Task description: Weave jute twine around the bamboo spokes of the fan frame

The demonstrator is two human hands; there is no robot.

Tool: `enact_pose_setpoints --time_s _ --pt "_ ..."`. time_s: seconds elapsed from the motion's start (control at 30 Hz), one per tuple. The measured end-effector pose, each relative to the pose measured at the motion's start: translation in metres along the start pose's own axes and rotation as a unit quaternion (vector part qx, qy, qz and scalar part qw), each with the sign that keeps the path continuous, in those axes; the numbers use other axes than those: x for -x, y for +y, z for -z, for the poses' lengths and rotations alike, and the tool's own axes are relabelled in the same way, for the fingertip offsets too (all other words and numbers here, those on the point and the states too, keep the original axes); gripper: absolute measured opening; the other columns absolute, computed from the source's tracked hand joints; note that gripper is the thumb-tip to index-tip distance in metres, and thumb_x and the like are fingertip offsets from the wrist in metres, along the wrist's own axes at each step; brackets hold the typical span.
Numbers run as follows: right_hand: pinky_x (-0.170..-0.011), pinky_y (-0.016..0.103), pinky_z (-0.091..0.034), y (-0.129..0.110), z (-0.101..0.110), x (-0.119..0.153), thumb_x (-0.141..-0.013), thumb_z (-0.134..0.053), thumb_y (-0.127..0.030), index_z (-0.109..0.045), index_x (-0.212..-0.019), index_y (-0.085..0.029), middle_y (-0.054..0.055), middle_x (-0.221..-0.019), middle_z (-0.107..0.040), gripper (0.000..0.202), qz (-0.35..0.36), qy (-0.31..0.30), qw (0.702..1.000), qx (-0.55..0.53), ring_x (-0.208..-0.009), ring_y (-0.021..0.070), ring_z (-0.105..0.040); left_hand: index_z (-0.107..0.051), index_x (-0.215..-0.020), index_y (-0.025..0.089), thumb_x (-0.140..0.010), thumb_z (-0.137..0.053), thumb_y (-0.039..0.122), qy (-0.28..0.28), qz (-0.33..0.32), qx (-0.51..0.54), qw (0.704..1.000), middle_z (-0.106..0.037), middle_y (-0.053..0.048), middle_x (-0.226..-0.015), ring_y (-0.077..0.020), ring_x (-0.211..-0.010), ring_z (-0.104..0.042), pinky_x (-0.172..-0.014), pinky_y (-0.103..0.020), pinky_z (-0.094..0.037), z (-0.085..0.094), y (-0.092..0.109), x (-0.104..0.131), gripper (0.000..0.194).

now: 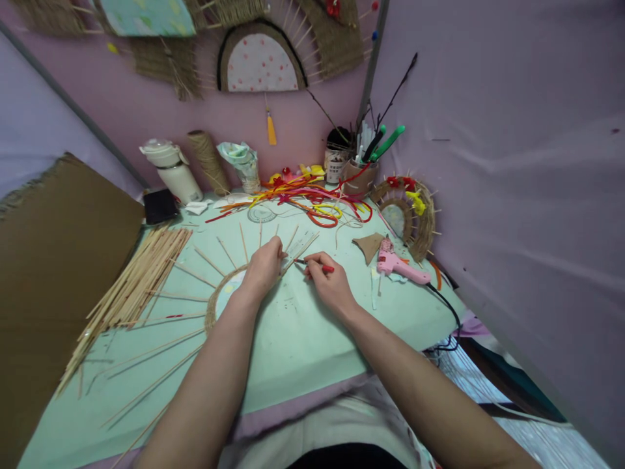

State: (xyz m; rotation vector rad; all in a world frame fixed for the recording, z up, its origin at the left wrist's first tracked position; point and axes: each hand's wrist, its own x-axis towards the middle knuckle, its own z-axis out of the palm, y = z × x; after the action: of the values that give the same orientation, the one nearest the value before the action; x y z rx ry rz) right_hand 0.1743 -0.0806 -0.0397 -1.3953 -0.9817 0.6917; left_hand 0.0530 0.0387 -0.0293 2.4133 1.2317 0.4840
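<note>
My right hand [329, 283] is closed round a slim red pen [327, 268], its dark tip touching or just over a thin wooden stick [306, 249]. My left hand [263, 267] is closed in a pinch at that stick, beside a clear ruler [299, 242] lying on the table; the fingertips are partly hidden. Under my left wrist lies a half-round piece with a twine rim [211, 316] and pale patterned centre, partly covered by my forearm. Thin sticks [205, 260] fan outward from its rim.
A bundle of wooden sticks [146, 277] lies at left beside a brown board [63, 293]. At right are a pink glue gun [403, 268] and a cardboard scrap [368, 247]. Behind stand a white bottle [176, 172], a twine roll [209, 163], coloured pipe cleaners [293, 191] and red-handled scissors [322, 219].
</note>
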Motion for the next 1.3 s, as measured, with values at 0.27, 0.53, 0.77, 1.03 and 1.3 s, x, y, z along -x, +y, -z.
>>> enact_pose_setpoints --time_s 0.27,0.53,0.77,1.03,1.3 --pt "-0.062 0.025 -0.043 -0.003 0.001 0.0 -0.084 -0.046 -0.033 -0.059 -0.084 -0.019 -0.001 -0.067 -0.06 0.019 -0.007 0.002 1.0 0.003 -0.063 0.0139 -0.056 -0.042 -0.075 0.022 -0.081 -0.044 0.019 -0.001 -0.006 -0.002 1.0 -0.058 0.0 -0.071 -0.016 -0.07 -0.054 -0.057 -0.025 -0.031 -0.001 -0.001 -0.001 0.007" --pt "-0.06 0.025 -0.042 -0.002 0.001 0.0 -0.083 -0.046 -0.032 -0.059 -0.082 -0.019 -0.002 -0.065 -0.059 0.019 -0.015 0.017 1.0 0.018 -0.062 0.0138 -0.055 -0.042 -0.075 0.022 -0.081 -0.042 0.021 -0.006 0.002 0.004 1.0 -0.057 0.0 -0.07 -0.0161 -0.068 -0.052 -0.058 -0.025 -0.032 0.0 0.0 0.0 0.006" --pt "-0.06 0.024 -0.041 -0.001 0.0 0.0 -0.083 -0.047 -0.029 -0.059 -0.08 -0.019 -0.002 -0.064 -0.058 0.016 -0.011 0.006 1.0 0.015 -0.061 0.0127 -0.054 -0.043 -0.077 0.022 -0.08 -0.043 0.021 -0.005 -0.002 -0.012 1.0 -0.055 0.001 -0.069 -0.0156 -0.066 -0.05 -0.057 -0.025 -0.031 -0.001 0.0 -0.001 0.004" --pt "-0.061 0.023 -0.044 0.002 0.0 0.0 -0.088 -0.045 -0.035 -0.058 -0.101 -0.019 -0.001 -0.072 -0.06 0.025 0.019 0.024 0.999 -0.026 -0.063 0.0118 -0.056 -0.033 -0.067 0.023 -0.078 -0.048 0.027 0.095 0.003 0.131 0.987 -0.05 0.003 -0.064 -0.014 -0.063 -0.049 -0.06 -0.025 -0.034 0.007 0.006 0.003 0.019" --pt "-0.064 0.029 -0.051 -0.005 -0.009 0.001 -0.075 -0.064 -0.037 -0.053 -0.093 -0.02 0.0 -0.071 -0.066 0.027 -0.023 0.008 0.995 -0.099 -0.065 0.0151 -0.063 -0.03 -0.066 0.024 -0.082 -0.045 0.03 0.175 -0.004 0.264 0.948 -0.047 0.004 -0.062 -0.0133 -0.06 -0.046 -0.06 -0.026 -0.035 0.0 0.044 0.021 0.023"
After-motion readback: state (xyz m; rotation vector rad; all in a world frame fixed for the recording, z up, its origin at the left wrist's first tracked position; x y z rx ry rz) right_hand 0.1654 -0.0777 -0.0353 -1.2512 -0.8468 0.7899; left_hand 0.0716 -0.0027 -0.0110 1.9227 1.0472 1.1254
